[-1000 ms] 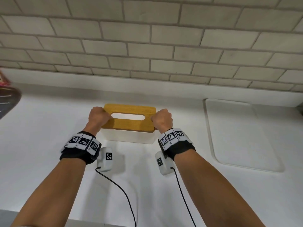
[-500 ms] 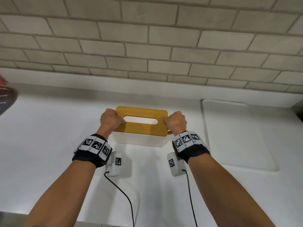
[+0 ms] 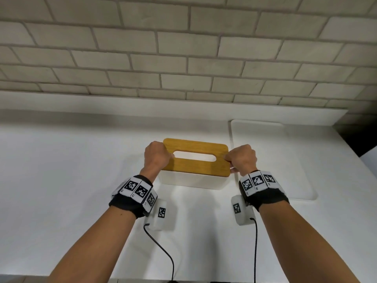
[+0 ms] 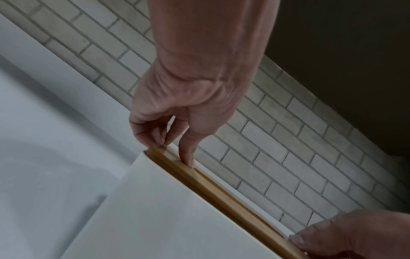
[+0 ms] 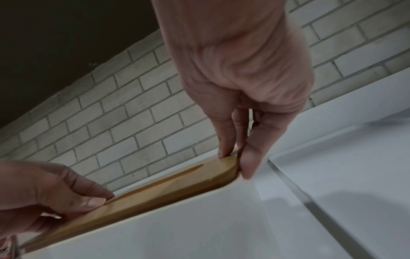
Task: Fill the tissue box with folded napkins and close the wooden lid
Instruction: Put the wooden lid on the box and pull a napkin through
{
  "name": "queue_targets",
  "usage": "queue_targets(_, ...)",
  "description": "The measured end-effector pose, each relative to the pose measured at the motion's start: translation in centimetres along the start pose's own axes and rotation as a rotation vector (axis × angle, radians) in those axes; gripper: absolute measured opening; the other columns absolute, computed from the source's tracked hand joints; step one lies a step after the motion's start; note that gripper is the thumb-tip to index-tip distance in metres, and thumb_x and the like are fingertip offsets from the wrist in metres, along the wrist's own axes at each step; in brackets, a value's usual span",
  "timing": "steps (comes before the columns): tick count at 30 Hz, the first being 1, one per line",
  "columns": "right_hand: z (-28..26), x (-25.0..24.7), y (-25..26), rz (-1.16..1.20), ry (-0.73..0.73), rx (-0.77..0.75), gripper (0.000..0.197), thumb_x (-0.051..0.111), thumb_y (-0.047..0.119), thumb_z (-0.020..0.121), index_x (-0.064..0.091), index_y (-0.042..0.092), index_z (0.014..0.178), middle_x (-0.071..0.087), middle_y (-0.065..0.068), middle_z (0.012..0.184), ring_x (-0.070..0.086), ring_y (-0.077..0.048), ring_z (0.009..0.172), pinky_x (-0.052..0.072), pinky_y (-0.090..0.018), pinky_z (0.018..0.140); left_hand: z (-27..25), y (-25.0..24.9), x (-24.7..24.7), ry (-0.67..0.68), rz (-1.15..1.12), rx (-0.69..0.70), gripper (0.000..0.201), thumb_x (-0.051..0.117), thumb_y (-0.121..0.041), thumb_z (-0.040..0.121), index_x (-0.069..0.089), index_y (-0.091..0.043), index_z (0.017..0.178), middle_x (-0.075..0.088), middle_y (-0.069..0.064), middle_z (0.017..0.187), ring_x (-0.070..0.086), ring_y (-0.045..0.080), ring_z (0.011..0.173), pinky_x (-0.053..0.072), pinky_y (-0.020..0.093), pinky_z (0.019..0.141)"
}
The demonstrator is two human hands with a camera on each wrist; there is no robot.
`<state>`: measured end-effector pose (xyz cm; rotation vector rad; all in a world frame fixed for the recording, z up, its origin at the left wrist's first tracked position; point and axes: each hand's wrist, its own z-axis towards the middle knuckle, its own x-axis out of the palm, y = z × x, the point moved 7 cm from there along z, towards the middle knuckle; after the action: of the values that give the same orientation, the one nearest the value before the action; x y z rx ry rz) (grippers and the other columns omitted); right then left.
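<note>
A white tissue box [image 3: 189,182] stands on the counter with its wooden lid [image 3: 195,166] lying on top; white napkin shows through the lid's slot. My left hand [image 3: 157,158] pinches the lid's left end, thumb on top and curled fingers at the edge, as the left wrist view shows [image 4: 177,133]. My right hand [image 3: 241,160] pinches the lid's right end; in the right wrist view [image 5: 239,140] the thumb presses the top and a finger runs down the end. The lid [image 5: 155,196] sits in the box rim [image 5: 199,219].
A white tray [image 3: 273,160] lies flat on the counter just right of the box. A brick wall [image 3: 183,58] rises behind. White countertop [image 3: 71,170] stretches left of the box and in front of it. Cables [image 3: 161,248] hang from both wrist cameras.
The view has shifted so the box now appears further right. Both hands keep hold of the lid's ends; the lid looks seated flatter on the box.
</note>
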<state>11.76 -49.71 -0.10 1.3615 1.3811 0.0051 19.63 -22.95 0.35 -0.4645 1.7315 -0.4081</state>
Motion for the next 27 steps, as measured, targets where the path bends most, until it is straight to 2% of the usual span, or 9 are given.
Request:
queue_targets(4,-0.1,0.1,-0.6,0.054,0.002,-0.063,0.016,0.075,0.008,0.078,0.073,0.003,0.093,0.073,-0.016,0.088,0.072,-0.032,0.069,0.063,-0.043,0.065,-0.1,0.2,0.1,-0.021,0.006,0.038,0.031,0.069,-0.03,0.085,0.07,-0.001,0.099,0.068,0.015,0.099,0.063,0.032,0.092,0.051,0.036,0.079)
queue_targets(8,-0.2,0.3,-0.4,0.058,0.04,-0.166,0.028,0.075,0.012,0.081,0.073,0.007,0.109,0.073,-0.015,0.098,0.073,-0.034,0.073,0.062,-0.044,0.069,-0.9,0.3,0.3,-0.094,0.02,0.057,0.033,0.064,-0.028,0.088,0.068,0.002,0.101,0.067,0.021,0.099,0.062,0.037,0.095,0.051,0.041,0.084)
queue_targets(13,-0.1,0.7,-0.2,-0.018,0.058,-0.189,0.016,0.072,0.019,0.08,0.074,0.005,0.088,0.072,-0.016,0.09,0.071,-0.033,0.073,0.062,-0.044,0.067,-0.9,1.2,0.6,-0.082,0.009,0.014,0.037,0.064,-0.035,0.087,0.066,0.0,0.101,0.063,0.02,0.105,0.059,0.036,0.1,0.051,0.043,0.086)
queue_targets(16,0.1,1.0,-0.4,-0.022,0.115,-0.169,0.017,0.069,0.019,0.084,0.072,0.004,0.092,0.07,-0.015,0.089,0.071,-0.031,0.072,0.062,-0.043,0.06,-1.3,1.5,0.9,-0.08,0.037,-0.011,0.041,0.06,-0.038,0.09,0.062,-0.002,0.108,0.055,0.019,0.114,0.05,0.037,0.113,0.05,0.045,0.089)
queue_targets(18,-0.2,1.0,0.0,-0.083,0.186,-0.211,0.016,0.066,0.016,0.086,0.07,0.002,0.092,0.069,-0.016,0.092,0.071,-0.034,0.076,0.062,-0.047,0.065,-1.6,1.4,1.0,-0.061,0.074,-0.006,0.042,0.057,-0.04,0.092,0.06,-0.003,0.111,0.053,0.018,0.117,0.047,0.036,0.116,0.049,0.044,0.089)
queue_targets(20,-0.6,1.1,0.9,-0.216,0.286,-0.299,0.02,0.066,0.017,0.086,0.066,0.003,0.101,0.065,-0.016,0.106,0.068,-0.036,0.092,0.06,-0.048,0.08,-1.2,1.2,0.8,-0.026,0.107,0.017,0.044,0.058,-0.042,0.091,0.06,-0.004,0.114,0.053,0.018,0.12,0.049,0.035,0.116,0.049,0.043,0.091)
queue_targets(23,-1.9,1.5,1.9,-0.504,0.448,-0.464,0.068,0.068,0.028,0.088,0.037,0.009,0.145,0.036,-0.011,0.149,0.044,-0.031,0.131,0.04,-0.038,0.104,-0.6,0.7,0.9,0.098,0.121,0.106,0.058,0.057,-0.037,0.094,0.04,-0.007,0.141,0.031,0.016,0.149,0.033,0.037,0.134,0.038,0.042,0.107)
queue_targets(25,-2.1,2.3,1.8,-0.652,0.532,-0.523,0.087,0.065,0.036,0.089,0.012,0.014,0.154,0.005,-0.001,0.163,0.03,-0.027,0.142,0.03,-0.035,0.111,-0.7,0.3,1.7,0.201,0.178,0.176,0.064,0.048,-0.034,0.099,0.019,-0.012,0.152,0.007,0.006,0.162,0.019,0.039,0.142,0.029,0.045,0.112)
queue_targets(27,-1.6,2.7,1.3,-0.725,0.58,-0.532,0.094,0.061,0.041,0.091,-0.004,0.017,0.155,-0.003,0.001,0.164,0.028,-0.025,0.143,0.029,-0.034,0.112,-0.6,0.4,2.4,0.234,0.221,0.188,0.059,0.04,-0.033,0.102,0.015,-0.012,0.151,0.001,-0.001,0.163,0.022,0.039,0.138,0.033,0.048,0.107)
